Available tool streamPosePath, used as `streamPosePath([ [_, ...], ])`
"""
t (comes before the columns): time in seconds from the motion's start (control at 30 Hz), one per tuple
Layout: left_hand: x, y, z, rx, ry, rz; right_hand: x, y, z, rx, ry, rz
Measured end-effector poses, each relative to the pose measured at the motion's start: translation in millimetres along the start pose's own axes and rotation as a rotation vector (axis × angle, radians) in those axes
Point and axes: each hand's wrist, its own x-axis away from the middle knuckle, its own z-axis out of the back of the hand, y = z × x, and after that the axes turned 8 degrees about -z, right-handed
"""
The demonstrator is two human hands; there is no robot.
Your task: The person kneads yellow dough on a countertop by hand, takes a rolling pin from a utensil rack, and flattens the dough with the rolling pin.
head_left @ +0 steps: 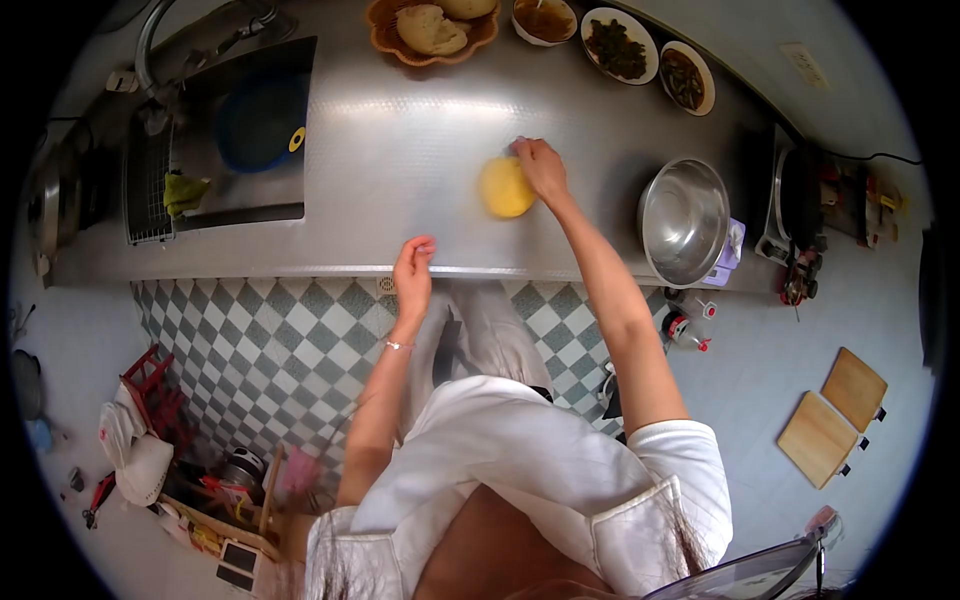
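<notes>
On the metal counter (pixel 390 200) is a round, flat-looking yellow thing (pixel 506 188), its outline smeared; I cannot make out its kind. My right hand (pixel 541 170) is at its upper right edge, fingers bent and closed on it, the thumb side partly hidden. At the counter's front edge, left of the yellow thing, my left hand (pixel 412 268) hovers with loosely bent fingers and nothing in them. A shiny steel bowl (pixel 684 222) stands to the right of my right arm.
Along the back are a basket (pixel 385 45) of bread-like pieces and white bowls of food (pixel 620 47). A sink (pixel 285 200) with a blue basin (pixel 262 125) lies left, under a faucet (pixel 146 50). A lilac item (pixel 732 250) sits beside the steel bowl; a stove (pixel 775 215) is farther right.
</notes>
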Motion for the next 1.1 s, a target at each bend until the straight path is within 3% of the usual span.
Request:
streamPosePath([
  [0.07, -3.6, -11.2, -8.9, -0.086, -0.126, 0.055, -2.3, -13.4, 1.5, 0.131, -0.128, -0.106],
  [0.17, -22.9, -47.0, -52.6, -0.32, -0.208, -0.164, -12.5, -21.8, -1.1, 0.254, -0.24, -0.238],
  [0.3, -49.7, -8.6, -95.2, -0.06, -0.304, 0.004, -16.0, -24.0, -10.0, 0.363, -0.312, -0.301],
  [0.37, -47.9, 8.5, -100.2, -0.03, -0.287, 0.009, -6.9, -19.2, -6.4, 0.298, -0.293, -0.267],
  [0.5, -25.4, 2.3, -99.9, -0.178, -0.33, -0.245, 7.1, 8.2, 12.9, 0.118, -0.348, -0.32],
  [0.6, -10.6, 8.5, -107.2, -0.302, -0.382, -0.391, 15.6, 29.5, 20.0, -0.125, -0.451, -0.53],
  [0.73, 4.6, 16.3, -108.5, -0.335, -0.359, -0.38, 56.4, 40.7, -19.2, -0.048, 0.302, -0.027],
  [0.87, 7.2, 3.9, -110.5, -0.213, -0.28, -0.284, 55.9, 34.3, -32.2, -0.017, 0.439, 0.078],
  [0.93, 4.1, 6.4, -112.6, -0.344, -0.303, -0.361, 45.7, 24.1, -37.6, 0.037, 0.531, 0.112],
  [1.1, -7.3, 6.7, -109.5, -0.426, -0.313, -0.365, 36.0, 13.8, -47.3, 0.073, 0.505, 0.21],
])
